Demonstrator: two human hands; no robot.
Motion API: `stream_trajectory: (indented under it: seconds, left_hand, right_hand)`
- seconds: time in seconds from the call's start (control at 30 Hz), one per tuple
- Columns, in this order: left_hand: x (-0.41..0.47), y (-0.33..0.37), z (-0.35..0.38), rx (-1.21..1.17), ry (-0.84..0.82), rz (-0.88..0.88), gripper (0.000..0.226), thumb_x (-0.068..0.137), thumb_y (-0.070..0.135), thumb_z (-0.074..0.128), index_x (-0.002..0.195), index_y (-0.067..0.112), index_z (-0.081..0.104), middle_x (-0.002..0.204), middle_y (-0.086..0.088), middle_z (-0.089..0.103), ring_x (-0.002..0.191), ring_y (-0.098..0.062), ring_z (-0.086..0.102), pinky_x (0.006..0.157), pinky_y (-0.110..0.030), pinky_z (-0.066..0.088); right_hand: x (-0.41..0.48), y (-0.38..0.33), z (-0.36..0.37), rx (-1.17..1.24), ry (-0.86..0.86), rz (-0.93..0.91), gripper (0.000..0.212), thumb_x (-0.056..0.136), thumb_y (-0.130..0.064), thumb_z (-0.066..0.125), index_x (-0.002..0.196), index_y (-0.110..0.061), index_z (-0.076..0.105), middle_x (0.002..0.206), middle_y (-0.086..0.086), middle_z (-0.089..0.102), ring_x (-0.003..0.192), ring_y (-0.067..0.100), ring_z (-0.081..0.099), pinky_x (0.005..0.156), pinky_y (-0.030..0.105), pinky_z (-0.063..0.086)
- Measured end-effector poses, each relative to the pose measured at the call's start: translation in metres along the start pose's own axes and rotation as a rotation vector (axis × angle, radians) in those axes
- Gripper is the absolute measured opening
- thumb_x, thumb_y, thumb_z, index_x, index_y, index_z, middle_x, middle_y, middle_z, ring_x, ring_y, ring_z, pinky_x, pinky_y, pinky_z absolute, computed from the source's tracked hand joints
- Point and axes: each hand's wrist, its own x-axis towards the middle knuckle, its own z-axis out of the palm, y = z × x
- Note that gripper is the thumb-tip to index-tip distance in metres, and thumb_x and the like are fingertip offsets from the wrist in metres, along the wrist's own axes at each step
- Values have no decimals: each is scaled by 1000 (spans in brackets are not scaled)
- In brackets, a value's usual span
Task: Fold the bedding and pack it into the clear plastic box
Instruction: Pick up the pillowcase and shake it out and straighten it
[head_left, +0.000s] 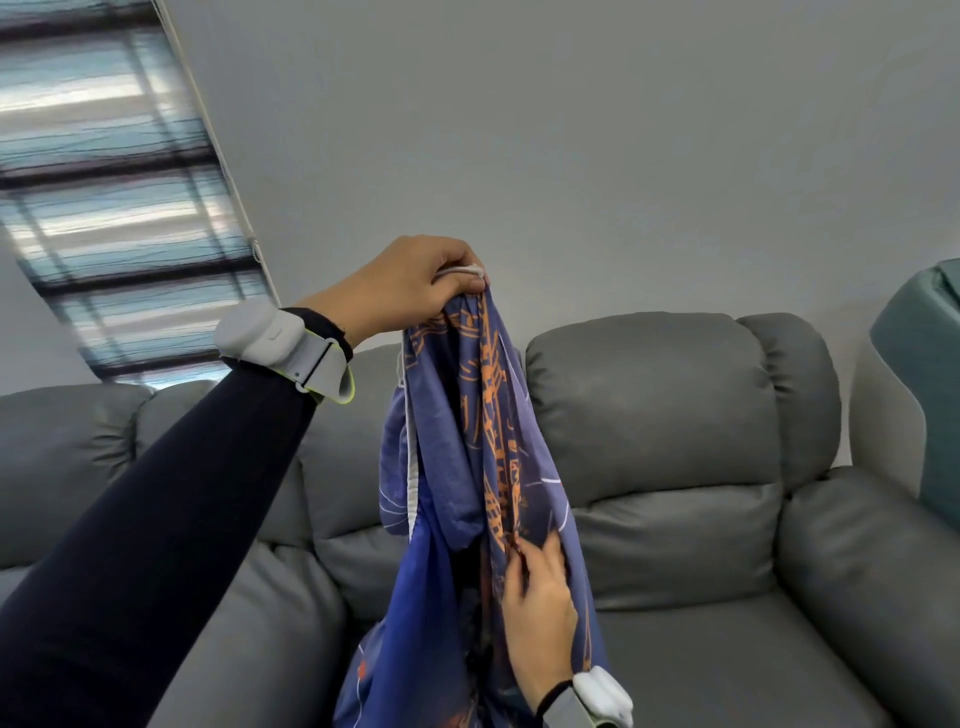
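Bedding (467, 441) in blue-purple cloth with an orange print hangs bunched in mid-air in front of a sofa, held up by its top. A white hem (411, 467) runs down its left side. Its lower folds drop out of view at the bottom of the picture.

At the top, the left hand (415, 286) grips a gathered white edge of the fabric, fingers and thumb curled tightly round it. Lower down, the right hand (540, 608) lies against the hanging folds on their right side, fingertips (550, 551) on the orange print. Whether it pinches the cloth or only touches it cannot be told.

Each wrist carries a pale grey wrist band: one on the left (280, 343), one on the right (597, 696). A dark sleeve (156, 519) covers the left arm.

Behind the cloth stands the grey leather sofa (675, 415), with padded back cushions. A plain grey wall (571, 130) rises above it, and a striped window blind (114, 208) fills the upper left. A teal object (935, 389) shows at the right edge, beside the sofa.
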Motion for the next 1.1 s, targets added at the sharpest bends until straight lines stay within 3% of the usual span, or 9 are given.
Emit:
stream_trajectory:
  seconds: [0.13,0.37,0.47,0.53,0.63,0.7,0.8,0.9,1.1]
  left_hand:
    - [-5,-2,-3,8,25,-16,18,92,22,58,103,13,70,105,1,71,100,-14,62,79,-20,40]
    - [-13,-19,-6,98,186,-113,19,92,17,59,103,6,68,106,-11,71,102,-27,63,78,-22,37]
    - [-17,-30,-7,137,394,-169,19,93,14,55,100,0,66,103,-17,70,100,-33,62,80,-26,39]
    - [-21,-38,-8,167,471,-154,18,93,14,54,99,0,64,100,-20,70,96,-36,63,81,-34,41]
    - [-28,-47,-9,203,528,-117,18,94,15,51,101,2,61,97,-19,68,93,-37,62,79,-37,42]
    - [-32,-49,-9,186,557,-91,17,95,15,48,103,4,59,98,-17,67,93,-35,61,80,-35,41]
    - [-38,-56,-12,159,585,-109,17,95,14,47,104,4,59,99,-16,67,94,-34,60,80,-33,41]
    - [-48,-69,-14,139,559,-178,15,95,13,49,107,6,56,97,-19,67,93,-36,61,80,-37,43]
    - [-80,-107,7,282,282,-347,9,90,9,54,98,7,58,91,-21,67,88,-40,62,75,-41,46]
  right_hand:
    - [17,12,1,-152,90,-22,22,84,-30,43,90,-15,58,108,23,58,106,40,50,93,50,34]
    - [87,15,-38,-366,221,93,29,80,-37,38,83,-13,54,103,25,54,114,47,43,98,74,22]
    - [125,7,-65,-401,275,82,32,82,-37,41,88,-11,57,127,29,48,126,53,35,99,79,15]
    - [152,-3,-81,-357,366,91,25,86,-33,47,94,-13,57,150,29,27,138,54,18,101,79,10]
    - [186,-21,-98,-306,469,47,16,90,-30,53,98,-16,58,158,25,7,144,49,3,107,73,4]
    - [200,-29,-102,-276,474,-13,13,91,-26,54,97,-17,60,155,20,26,144,41,20,111,66,-3]
    - [208,-35,-94,-173,359,-133,13,92,-18,54,94,-11,65,106,9,68,100,30,62,118,56,-2]
    - [207,-36,-87,-200,239,-150,16,94,-18,53,95,-13,68,97,5,71,91,26,64,120,49,4]
    - [248,-76,-124,-259,331,-214,21,92,-24,50,97,-16,69,100,7,72,100,29,62,113,48,20]
